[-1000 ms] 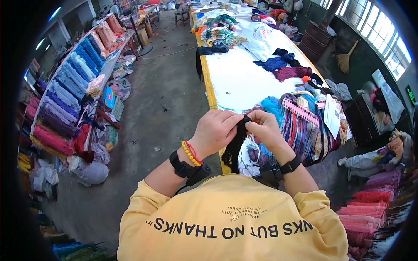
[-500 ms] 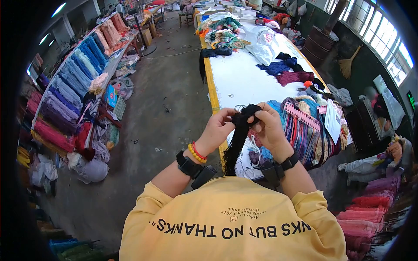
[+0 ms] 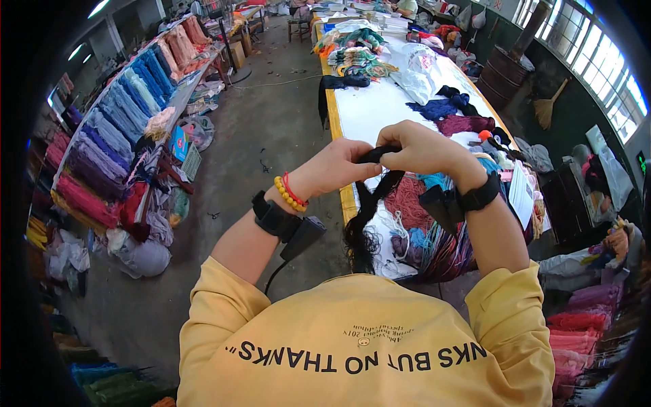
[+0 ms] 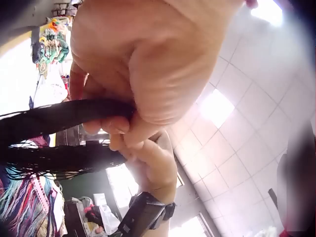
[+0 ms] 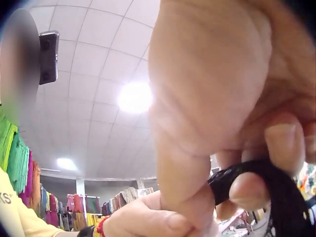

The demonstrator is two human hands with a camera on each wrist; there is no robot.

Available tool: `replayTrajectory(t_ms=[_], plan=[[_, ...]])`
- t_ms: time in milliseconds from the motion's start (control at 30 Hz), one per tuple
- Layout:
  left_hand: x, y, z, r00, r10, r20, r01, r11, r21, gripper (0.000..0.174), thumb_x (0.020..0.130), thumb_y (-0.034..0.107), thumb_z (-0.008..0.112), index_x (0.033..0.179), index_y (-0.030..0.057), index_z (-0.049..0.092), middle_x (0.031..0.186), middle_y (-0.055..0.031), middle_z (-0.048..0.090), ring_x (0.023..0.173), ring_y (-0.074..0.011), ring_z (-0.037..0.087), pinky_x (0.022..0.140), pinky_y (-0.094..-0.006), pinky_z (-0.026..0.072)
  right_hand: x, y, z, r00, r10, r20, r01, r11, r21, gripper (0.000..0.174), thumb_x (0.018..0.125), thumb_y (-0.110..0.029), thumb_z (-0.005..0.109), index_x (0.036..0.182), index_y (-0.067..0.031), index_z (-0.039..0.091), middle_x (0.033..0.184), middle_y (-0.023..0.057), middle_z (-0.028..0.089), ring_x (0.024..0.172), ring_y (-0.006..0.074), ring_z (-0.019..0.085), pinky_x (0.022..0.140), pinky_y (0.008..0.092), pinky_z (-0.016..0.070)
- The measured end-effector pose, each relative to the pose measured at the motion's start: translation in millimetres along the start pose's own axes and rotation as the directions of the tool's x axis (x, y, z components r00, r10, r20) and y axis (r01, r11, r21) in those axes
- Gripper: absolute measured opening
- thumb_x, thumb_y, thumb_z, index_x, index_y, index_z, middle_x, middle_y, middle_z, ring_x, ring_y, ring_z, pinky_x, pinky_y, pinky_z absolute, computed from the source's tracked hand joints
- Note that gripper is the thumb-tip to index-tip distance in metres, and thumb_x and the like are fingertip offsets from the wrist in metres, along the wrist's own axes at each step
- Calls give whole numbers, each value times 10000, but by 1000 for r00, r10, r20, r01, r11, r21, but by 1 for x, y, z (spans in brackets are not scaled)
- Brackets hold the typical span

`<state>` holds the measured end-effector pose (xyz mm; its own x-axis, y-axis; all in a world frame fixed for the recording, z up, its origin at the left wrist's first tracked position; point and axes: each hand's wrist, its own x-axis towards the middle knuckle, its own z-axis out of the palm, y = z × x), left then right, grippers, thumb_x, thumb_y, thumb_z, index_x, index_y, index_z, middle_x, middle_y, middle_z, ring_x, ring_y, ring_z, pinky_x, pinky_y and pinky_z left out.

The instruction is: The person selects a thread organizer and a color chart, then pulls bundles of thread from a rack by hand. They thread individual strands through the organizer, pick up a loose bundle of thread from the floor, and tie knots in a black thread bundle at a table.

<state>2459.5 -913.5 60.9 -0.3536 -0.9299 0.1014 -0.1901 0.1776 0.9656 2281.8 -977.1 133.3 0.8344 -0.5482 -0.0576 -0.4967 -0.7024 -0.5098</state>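
Note:
A black yarn skein (image 3: 361, 220) hangs between the person's two hands, over the near left edge of the table. In the head view the left hand (image 3: 333, 165) pinches its upper end from the left. From the right, the right hand (image 3: 426, 148) grips the same end with curled fingers, and the fingertips of both hands nearly meet. Two dark strands of the skein (image 4: 54, 118) run out from the fingers in the left wrist view. Seen from the right wrist, the yarn (image 5: 286, 197) loops over a fingertip, and part of it is hidden behind the hand.
A long white table (image 3: 369, 115) with a yellow edge stretches ahead. Multicoloured yarn (image 3: 447, 254) is heaped at its near right, with blue skeins (image 3: 434, 108) and a plastic bag (image 3: 417, 74) farther back. Left of the aisle stands a rack of coloured skeins (image 3: 102, 149).
Both hands have moved up and forward, away from the body, and drawn closer together. The right elbow has swung outward. The black bunch between the fingers is now mostly covered by them.

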Motion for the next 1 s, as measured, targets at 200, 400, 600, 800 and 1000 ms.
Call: replayTrajectory(t_ms=[200, 400, 600, 800, 1000], plan=[[-21, 32, -21, 1000, 19, -5, -20, 977, -213, 163, 888, 167, 515, 872, 11, 560, 613, 7, 503, 515, -72, 471, 593, -225, 431, -1, -2, -13, 996, -19, 91, 29, 993, -116, 182, 733, -167, 629, 816, -6, 613, 642, 50, 567, 593, 124, 502, 570, 298, 408], [-27, 26, -15, 947, 118, 298, 31, 891, -452, 574, 848, 486, 531, 1091, -33, 518, 747, -94, 630, 567, -130, 582, 578, -246, 464, 14, -8, -31, 953, -146, -265, 144, 989, -26, 118, 740, -31, 584, 853, -4, 606, 673, 45, 571, 664, 112, 526, 628, 260, 421], [-3, 47, 4, 968, 128, 216, 46, 757, -652, 1155, 568, 916, 243, 1294, 28, 379, 1048, -121, 592, 911, -210, 603, 713, -280, 483, 11, -53, -27, 807, -458, -373, 394, 888, -239, 176, 726, 7, 580, 897, -35, 593, 726, 77, 596, 706, 167, 577, 650, 267, 439], [17, 79, -25, 932, 250, -264, -362, 692, -624, 585, 880, 563, 360, 1111, 60, 549, 1051, -91, 602, 943, -213, 586, 824, -353, 457, 8, -55, -32, 557, -723, -408, 361, 654, -665, 276, 618, -44, 622, 891, -90, 629, 876, 81, 599, 828, 295, 594, 683, 404, 473], [28, 152, -19, 924, 180, -337, -312, 865, -394, 297, 949, 283, 393, 966, 38, 559, 906, -48, 596, 815, -156, 577, 714, -258, 468, 8, -60, -49, 363, -864, -349, 407, 484, -775, 156, 661, 16, 560, 812, -23, 558, 843, 112, 521, 835, 297, 547, 698, 363, 459]])
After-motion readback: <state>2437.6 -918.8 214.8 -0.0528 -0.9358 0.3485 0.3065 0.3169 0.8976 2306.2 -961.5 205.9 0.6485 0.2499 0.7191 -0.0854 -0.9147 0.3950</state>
